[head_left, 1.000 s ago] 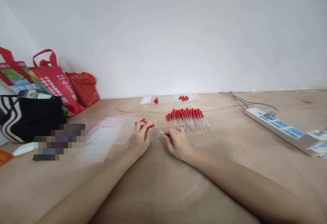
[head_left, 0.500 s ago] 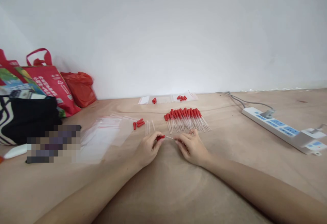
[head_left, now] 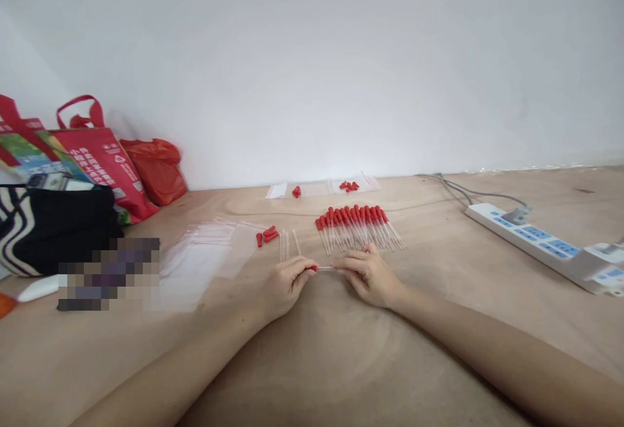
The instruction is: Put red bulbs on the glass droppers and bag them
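Note:
My left hand (head_left: 291,284) pinches a red rubber bulb (head_left: 313,269), mostly covered by the fingers. From its mouth a thin clear dropper tube (head_left: 325,268) runs level to my right hand (head_left: 366,275), whose fingertips are closed on the other end. Just beyond my right hand lies a row of droppers (head_left: 351,225), red bulbs away from me and clear tips toward me. Beyond my left hand are several loose clear tubes (head_left: 287,244), and left of them a few loose red bulbs (head_left: 268,235).
Clear zip bags (head_left: 195,264) lie flat at the left. More tubes and bulbs rest on a bag (head_left: 336,186) near the wall. A white power strip (head_left: 531,238) with grey cables is at the right. Shopping bags (head_left: 102,160) and a black striped bag (head_left: 63,225) stand far left.
Both hands remain together around the dropper. The left fingers now cover more of the red bulb, and the tube lies more level. The whole view has shifted slightly.

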Demonstrator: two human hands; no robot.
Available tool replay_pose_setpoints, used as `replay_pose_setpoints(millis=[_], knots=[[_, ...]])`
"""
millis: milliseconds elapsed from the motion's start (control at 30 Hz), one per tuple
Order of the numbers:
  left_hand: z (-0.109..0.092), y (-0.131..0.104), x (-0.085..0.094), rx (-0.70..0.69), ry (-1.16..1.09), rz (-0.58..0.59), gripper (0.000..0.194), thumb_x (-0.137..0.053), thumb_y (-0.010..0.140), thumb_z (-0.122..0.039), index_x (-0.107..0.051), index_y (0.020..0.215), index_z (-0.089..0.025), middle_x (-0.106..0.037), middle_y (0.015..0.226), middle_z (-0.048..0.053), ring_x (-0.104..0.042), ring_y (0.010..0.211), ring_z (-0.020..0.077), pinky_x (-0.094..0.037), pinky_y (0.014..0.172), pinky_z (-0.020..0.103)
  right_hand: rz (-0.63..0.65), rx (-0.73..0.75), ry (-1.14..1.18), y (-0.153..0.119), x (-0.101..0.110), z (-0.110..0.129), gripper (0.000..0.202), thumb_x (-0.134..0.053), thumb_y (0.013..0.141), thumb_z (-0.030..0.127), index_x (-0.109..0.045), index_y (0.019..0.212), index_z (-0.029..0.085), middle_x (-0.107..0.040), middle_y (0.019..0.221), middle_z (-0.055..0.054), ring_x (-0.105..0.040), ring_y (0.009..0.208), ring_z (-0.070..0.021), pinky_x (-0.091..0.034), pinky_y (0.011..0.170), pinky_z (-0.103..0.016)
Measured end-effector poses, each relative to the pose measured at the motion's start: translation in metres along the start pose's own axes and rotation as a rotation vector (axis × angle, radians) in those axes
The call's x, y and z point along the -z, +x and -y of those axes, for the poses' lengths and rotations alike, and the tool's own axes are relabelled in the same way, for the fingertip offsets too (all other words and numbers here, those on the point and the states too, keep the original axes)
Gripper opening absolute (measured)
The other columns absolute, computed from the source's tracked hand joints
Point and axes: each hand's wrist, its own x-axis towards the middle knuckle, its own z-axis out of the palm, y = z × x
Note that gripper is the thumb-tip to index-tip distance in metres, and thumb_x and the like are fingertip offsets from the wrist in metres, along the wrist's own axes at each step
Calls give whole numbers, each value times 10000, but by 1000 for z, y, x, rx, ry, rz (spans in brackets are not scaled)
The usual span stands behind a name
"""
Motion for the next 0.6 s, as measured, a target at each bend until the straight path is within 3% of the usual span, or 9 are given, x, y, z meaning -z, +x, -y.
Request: replay_pose_setpoints(millis=[267,600], knots=[[-5,2,3,18,-18,143,219,-362,872,-233,-570,830,-179,-597,765,29,-560,701,133,-439,644,233,22,47,-42,2,2,-9,242,-438,813,167,-630,935,251,-631,770,-15,-524,710,-133,-214,693,-312],[2,-2,-3,-67,69,67,176,-404,862,-240,-554,808,-164,-568,698,19,-529,629,117,-414,589,214,22,66,-65,2,2,-1,219,-415,813,186,-619,887,213,-615,712,-13,-485,633,-121,-194,651,-300]])
